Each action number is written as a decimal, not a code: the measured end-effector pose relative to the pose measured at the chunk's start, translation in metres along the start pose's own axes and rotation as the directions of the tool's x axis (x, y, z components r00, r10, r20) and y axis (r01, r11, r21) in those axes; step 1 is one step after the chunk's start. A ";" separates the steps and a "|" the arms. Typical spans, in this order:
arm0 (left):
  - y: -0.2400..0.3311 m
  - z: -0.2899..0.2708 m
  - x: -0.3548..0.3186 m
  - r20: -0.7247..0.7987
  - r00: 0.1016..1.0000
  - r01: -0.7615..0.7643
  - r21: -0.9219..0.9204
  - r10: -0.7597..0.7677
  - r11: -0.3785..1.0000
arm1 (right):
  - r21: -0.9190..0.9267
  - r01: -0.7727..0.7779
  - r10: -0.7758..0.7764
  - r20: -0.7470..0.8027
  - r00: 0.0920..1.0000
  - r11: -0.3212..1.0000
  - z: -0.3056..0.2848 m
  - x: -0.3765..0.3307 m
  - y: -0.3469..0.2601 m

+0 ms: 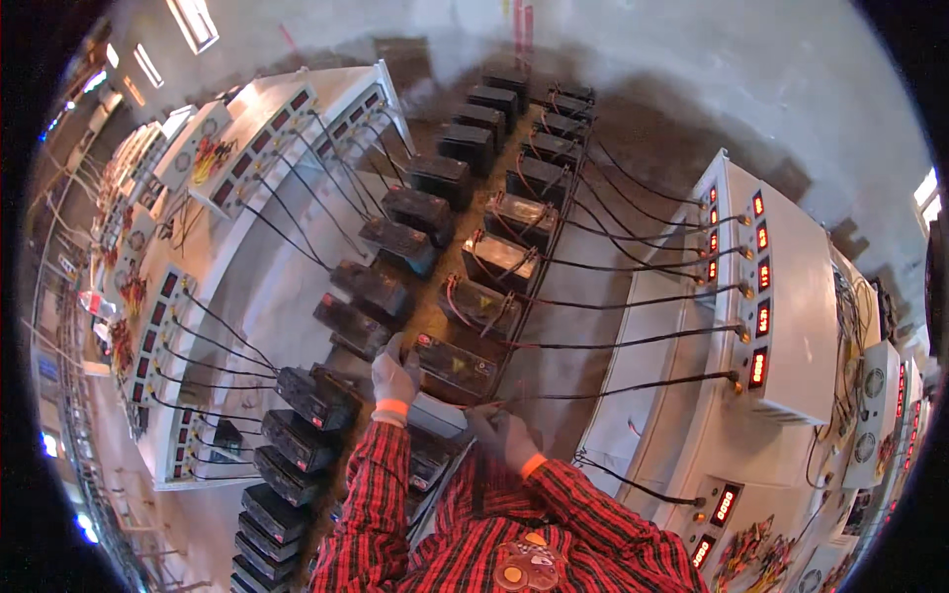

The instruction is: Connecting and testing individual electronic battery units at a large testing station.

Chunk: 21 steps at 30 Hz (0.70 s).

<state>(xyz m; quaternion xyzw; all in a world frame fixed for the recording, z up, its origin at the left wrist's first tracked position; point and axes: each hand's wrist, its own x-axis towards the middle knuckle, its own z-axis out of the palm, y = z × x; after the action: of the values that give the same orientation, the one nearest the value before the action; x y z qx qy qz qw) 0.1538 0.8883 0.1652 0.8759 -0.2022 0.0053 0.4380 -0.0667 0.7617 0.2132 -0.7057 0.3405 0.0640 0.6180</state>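
Observation:
Both my hands wear pale gloves with orange cuffs, at a black box-shaped battery (457, 370) in the middle row. My left hand (393, 378) is at its left end, fingers bent in against the edge. My right hand (506, 437) is at its near right corner, slightly blurred, its fingertips partly hidden. A black cable (613, 392) runs from the right-hand unit to beside my right fingertips; whether they hold it does not show. Just beyond stands another black battery (481, 306) with leads on its top.
More batteries (415, 212) line a narrow brownish bench (450, 262) in two rows. White units with red displays (762, 316) stand at right, their cables crossing to the batteries. Similar units (163, 341) with black cables stand at left. A grey wall (672, 59) rises behind.

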 end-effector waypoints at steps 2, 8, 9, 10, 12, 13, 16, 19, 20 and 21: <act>0.010 0.004 0.013 0.028 0.999 0.032 0.093 -0.035 0.995 | 0.005 0.075 -0.076 0.028 0.997 0.997 0.017 0.026 0.032; 0.015 0.012 0.030 0.131 0.985 0.085 0.204 -0.113 0.975 | 0.010 0.063 -0.063 0.195 0.979 0.998 0.010 0.058 0.019; 0.017 0.014 0.032 0.143 0.984 0.077 0.213 -0.109 0.974 | 0.038 0.054 -0.060 0.181 0.982 0.998 0.007 0.061 0.019; 0.020 0.015 0.034 0.156 0.982 0.068 0.222 -0.105 0.973 | 0.066 0.045 -0.056 0.166 0.984 0.997 0.005 0.064 0.019; 0.023 0.018 0.039 0.173 0.980 0.060 0.235 -0.102 0.970 | 0.098 0.033 -0.047 0.153 0.987 0.995 0.000 0.068 0.018; 0.023 0.019 0.041 0.183 0.975 0.072 0.270 -0.125 0.960 | 0.082 0.035 -0.048 0.162 0.986 0.996 -0.001 0.071 0.015; 0.023 0.022 0.045 0.205 0.960 0.105 0.373 -0.192 0.922 | 0.033 0.047 -0.053 0.193 0.980 0.998 -0.006 0.076 0.011; 0.026 0.026 0.050 0.246 0.945 0.078 0.464 -0.213 0.883 | 0.138 0.028 -0.055 0.198 0.979 0.990 0.005 0.080 0.011; 0.027 0.026 0.051 0.278 0.937 0.041 0.515 -0.212 0.856 | 0.254 0.007 -0.058 0.191 0.980 0.967 0.010 0.083 0.017; 0.026 0.026 0.052 0.307 0.927 0.005 0.565 -0.216 0.825 | 0.367 -0.014 -0.060 0.188 0.980 0.930 0.017 0.088 0.027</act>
<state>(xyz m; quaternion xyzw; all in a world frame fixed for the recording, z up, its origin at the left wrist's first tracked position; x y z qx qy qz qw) 0.1879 0.8364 0.1790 0.9612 -0.2160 -0.1217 0.1207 -0.0095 0.7421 0.1422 -0.5723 0.2756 0.0615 0.7699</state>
